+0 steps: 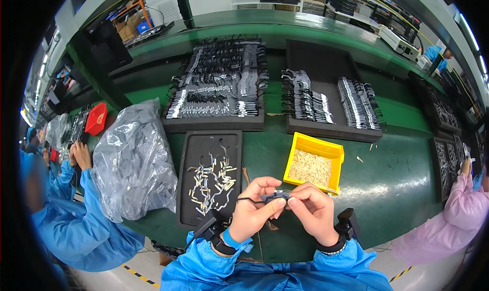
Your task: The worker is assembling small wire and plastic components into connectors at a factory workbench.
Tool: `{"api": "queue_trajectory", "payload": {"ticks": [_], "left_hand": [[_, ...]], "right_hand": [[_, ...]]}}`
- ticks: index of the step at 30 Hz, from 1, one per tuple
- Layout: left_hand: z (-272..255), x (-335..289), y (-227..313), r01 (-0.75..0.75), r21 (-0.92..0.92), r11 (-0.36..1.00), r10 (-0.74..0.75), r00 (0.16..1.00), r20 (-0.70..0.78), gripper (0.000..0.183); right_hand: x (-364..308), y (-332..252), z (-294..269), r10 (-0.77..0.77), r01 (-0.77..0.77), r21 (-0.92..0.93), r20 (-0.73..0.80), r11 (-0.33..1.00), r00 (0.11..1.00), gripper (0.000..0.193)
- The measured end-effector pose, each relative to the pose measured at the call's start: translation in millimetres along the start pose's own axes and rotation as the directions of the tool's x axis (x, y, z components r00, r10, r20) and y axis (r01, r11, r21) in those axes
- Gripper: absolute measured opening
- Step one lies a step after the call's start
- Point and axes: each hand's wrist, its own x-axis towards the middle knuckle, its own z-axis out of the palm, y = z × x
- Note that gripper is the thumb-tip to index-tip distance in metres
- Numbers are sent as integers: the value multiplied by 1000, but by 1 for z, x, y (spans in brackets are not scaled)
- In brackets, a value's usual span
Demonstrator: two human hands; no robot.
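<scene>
Close to the bench's front edge, my left hand [252,211] and my right hand [314,211] are both closed on a small dark grey plastic part [276,196] with a black hooked or cable-like end. That end sticks out past my left fingers. Thumbs and fingertips of both hands pinch the part, hiding some of it. Just beyond my right hand stands a yellow bin [318,146] full of small tan pieces [310,167]. Left of my left hand lies a black tray [193,143] with bent metal strips and small brass-coloured pieces.
Two black foam trays [214,124] [322,56] with rows of grey parts stand farther back. A large clear bag [135,158] of grey parts sits at the left. Co-workers in blue [86,230] and pink [443,222] flank me at the green bench [392,174].
</scene>
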Motion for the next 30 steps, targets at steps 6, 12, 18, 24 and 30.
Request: {"api": "queue_trajectory", "payload": {"ticks": [6, 12, 18, 24, 30], "left_hand": [[3, 3, 6, 64, 4, 998, -64, 995, -74, 39], [3, 2, 5, 5, 128, 992, -3, 1000, -16, 41], [5, -3, -3, 6, -43, 999, -5, 1000, 23, 28], [2, -1, -17, -168, 89, 982, 172, 984, -41, 11], [-2, 4, -12, -451, 534, 715, 409, 889, 205, 9]], "right_hand": [[3, 3, -7, 29, -29, 16, 49, 999, 998, 5], [0, 5, 1, 45, -45, 7, -1, 999, 999, 7], [-5, 9, 6, -14, 5, -61, -140, 998, 990, 7], [1, 3, 8, -87, 82, -153, -31, 985, 996, 9], [6, -15, -8, -128, 122, -323, 3, 939, 992, 14]]}}
